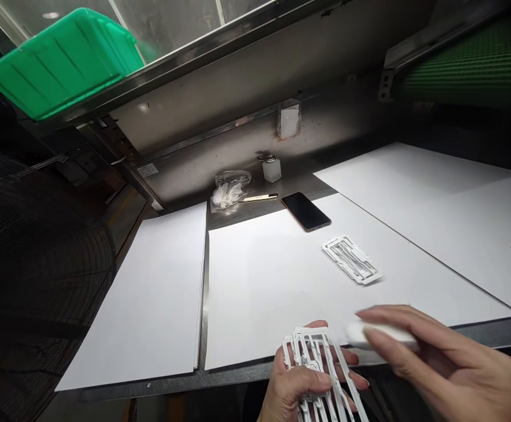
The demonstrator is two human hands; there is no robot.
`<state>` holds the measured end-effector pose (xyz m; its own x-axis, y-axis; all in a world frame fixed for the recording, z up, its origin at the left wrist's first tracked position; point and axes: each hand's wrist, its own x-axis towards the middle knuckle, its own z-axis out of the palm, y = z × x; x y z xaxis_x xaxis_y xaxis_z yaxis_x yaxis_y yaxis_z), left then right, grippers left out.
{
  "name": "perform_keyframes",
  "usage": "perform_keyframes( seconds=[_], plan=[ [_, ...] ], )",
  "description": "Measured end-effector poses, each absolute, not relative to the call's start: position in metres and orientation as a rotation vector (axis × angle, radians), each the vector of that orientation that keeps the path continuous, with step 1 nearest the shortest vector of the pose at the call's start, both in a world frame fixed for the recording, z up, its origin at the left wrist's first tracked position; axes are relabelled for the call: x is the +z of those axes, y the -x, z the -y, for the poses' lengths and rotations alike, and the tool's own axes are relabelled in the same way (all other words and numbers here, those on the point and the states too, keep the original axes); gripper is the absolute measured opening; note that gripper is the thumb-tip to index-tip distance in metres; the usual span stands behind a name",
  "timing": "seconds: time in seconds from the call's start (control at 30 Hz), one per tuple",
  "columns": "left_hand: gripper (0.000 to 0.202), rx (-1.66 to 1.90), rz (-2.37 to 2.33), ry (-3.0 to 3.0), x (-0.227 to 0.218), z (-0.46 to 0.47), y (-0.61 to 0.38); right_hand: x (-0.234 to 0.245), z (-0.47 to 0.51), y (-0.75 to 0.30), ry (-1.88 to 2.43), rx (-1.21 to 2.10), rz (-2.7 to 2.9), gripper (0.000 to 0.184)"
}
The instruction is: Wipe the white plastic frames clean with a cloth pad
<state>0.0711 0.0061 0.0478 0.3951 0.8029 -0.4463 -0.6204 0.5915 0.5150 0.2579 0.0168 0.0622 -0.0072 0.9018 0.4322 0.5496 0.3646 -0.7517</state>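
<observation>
My left hand grips several slotted white plastic frames at the front edge of the table, its thumb pressed across them. Just to the right, my right hand pinches a smooth white piece, blurred by motion, so its exact kind does not show. It is close to the upper right side of the frames; whether it touches them I cannot tell. Farther back on the white sheet lies a small stack of similar white frames.
Behind the stack lies a black phone. Beyond are a marker-like stick, a clear plastic bag and a small bottle with a metal top. Overhead, a shelf edge carries a green bin. A large fan stands left.
</observation>
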Motion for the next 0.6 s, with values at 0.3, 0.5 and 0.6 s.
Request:
perform_keyframes(
  seconds=[0.3, 0.5, 0.6],
  plan=[
    [0.067, 0.954, -0.874, -0.246, 0.055, -0.001, -0.069, 0.064, -0.020, -0.251, 1.167, 0.401, 1.910, 0.014],
    [0.066, 1.003, -1.003, -0.132, 0.056, -0.003, -0.072, 0.062, -0.010, -0.246, 1.124, 0.341, 1.899, 0.016],
    [0.065, 1.072, -0.977, -0.125, 0.059, -0.006, -0.072, 0.054, 0.000, -0.241, 1.075, 0.384, 1.971, 0.020]
  ],
)
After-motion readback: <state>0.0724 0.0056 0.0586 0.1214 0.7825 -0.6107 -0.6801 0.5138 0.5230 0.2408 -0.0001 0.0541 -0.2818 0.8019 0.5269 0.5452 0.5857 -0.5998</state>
